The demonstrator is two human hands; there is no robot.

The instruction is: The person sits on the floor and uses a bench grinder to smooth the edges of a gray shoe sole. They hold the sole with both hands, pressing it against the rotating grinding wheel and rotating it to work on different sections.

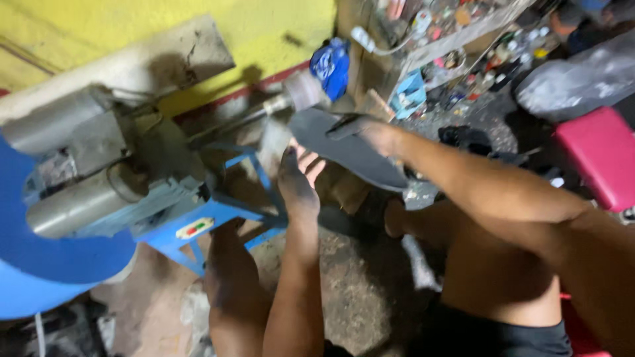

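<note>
Both your hands grip the dark grey shoe sole (344,149): your right hand (377,135) clamps its upper edge, your left hand (299,178) supports underneath, pressing it against the grinder's spinning drum (305,89).

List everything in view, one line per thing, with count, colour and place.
shoe sole: one, dark grey, centre, held against the wheel
grinding wheel: one, pale grey, on the shaft end
grinding machine: one, grey, left
stand: one, blue, under the machine
wall: yellow, behind
blue bag: one, top centre
cluttered shelf: one, top right
cushion: one, pink-red, right
left hand: one, dusty, under the sole
right hand: one, gripping the sole's top
</note>
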